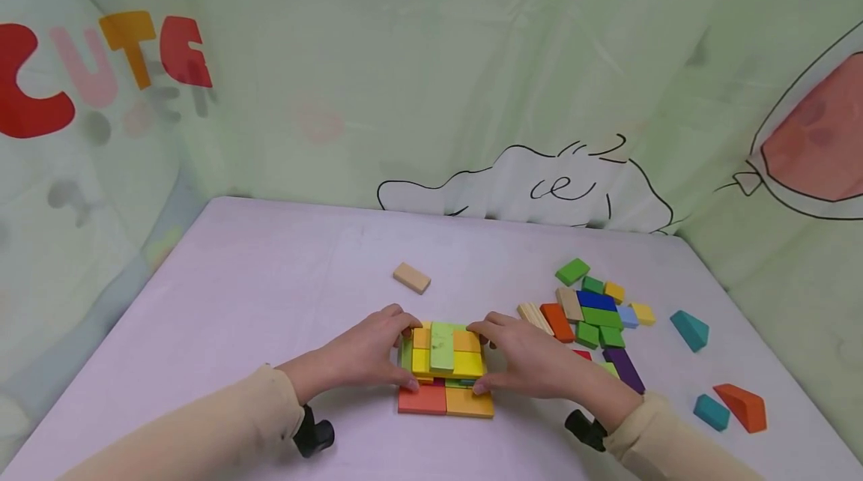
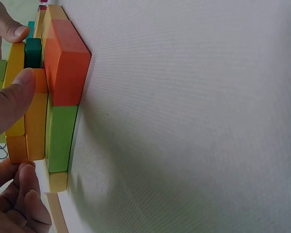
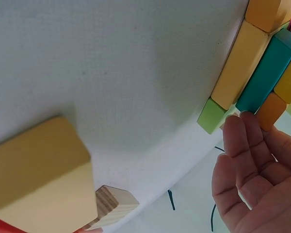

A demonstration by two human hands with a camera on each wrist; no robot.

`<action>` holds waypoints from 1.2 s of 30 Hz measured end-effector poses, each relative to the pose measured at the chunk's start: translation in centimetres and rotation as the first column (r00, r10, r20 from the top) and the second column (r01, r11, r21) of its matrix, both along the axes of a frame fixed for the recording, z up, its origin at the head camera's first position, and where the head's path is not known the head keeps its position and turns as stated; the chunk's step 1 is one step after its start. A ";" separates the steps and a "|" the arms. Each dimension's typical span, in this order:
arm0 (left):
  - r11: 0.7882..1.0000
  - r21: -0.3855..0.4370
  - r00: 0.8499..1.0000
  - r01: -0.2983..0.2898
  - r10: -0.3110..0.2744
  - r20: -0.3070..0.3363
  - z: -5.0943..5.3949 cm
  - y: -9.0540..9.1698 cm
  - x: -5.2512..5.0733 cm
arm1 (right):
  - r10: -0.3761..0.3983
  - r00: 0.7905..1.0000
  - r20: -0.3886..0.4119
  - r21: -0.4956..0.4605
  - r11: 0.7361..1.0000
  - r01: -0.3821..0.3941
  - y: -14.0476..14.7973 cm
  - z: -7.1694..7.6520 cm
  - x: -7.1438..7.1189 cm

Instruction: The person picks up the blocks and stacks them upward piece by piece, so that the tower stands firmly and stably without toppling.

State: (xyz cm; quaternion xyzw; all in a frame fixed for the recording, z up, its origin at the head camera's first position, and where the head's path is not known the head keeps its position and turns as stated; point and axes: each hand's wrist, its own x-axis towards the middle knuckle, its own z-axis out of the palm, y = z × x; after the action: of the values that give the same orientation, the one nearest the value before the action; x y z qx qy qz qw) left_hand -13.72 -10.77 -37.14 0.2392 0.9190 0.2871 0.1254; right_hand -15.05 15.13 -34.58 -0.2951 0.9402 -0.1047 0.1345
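A layered stack of wooden building blocks stands on the table between both hands. Its lowest layer shows a red-orange block point(image 1: 422, 399) and a yellow-orange block point(image 1: 470, 402) in front. Higher up, a yellow block point(image 1: 465, 364) lies before orange blocks point(image 1: 467, 340), with a light green block point(image 1: 441, 346) across the top. My left hand point(image 1: 364, 354) grips the upper layers' left end, thumb in front and fingers behind. My right hand point(image 1: 529, 357) grips the right end likewise. In the right wrist view, fingertips touch near a teal block point(image 3: 264, 73) in a middle layer.
Loose blocks lie to the right, among them a blue block point(image 1: 596, 301), a purple block point(image 1: 623, 369) and a teal triangular block point(image 1: 691, 331). An orange block point(image 1: 742, 406) sits near the right edge. One plain wooden block point(image 1: 411, 278) lies behind the stack. A printed curtain point(image 1: 431, 76) hangs beyond the table.
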 end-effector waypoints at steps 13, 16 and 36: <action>1.000 -0.017 1.000 0.001 0.000 0.016 0.3 0.1 0.2 | -0.021 1.000 0.021 0.018 1.000 0.021 -0.2 0.0 0.1; 1.000 -0.025 1.000 0.001 -0.001 0.019 0.3 0.1 0.2 | -0.011 1.000 0.014 0.026 1.000 0.010 -0.3 0.0 0.1; 0.999 -0.052 1.000 0.005 -0.006 -0.014 0.1 0.3 0.2 | 0.001 1.000 0.015 0.053 0.999 -0.002 -0.6 -0.3 0.2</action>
State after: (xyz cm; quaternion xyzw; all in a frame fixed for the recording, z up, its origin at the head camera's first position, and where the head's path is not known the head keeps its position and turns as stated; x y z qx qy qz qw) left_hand -13.51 -10.50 -37.08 0.2404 0.9264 0.2613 0.1257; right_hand -14.85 14.51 -34.86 -0.2911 0.9414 -0.0816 0.1494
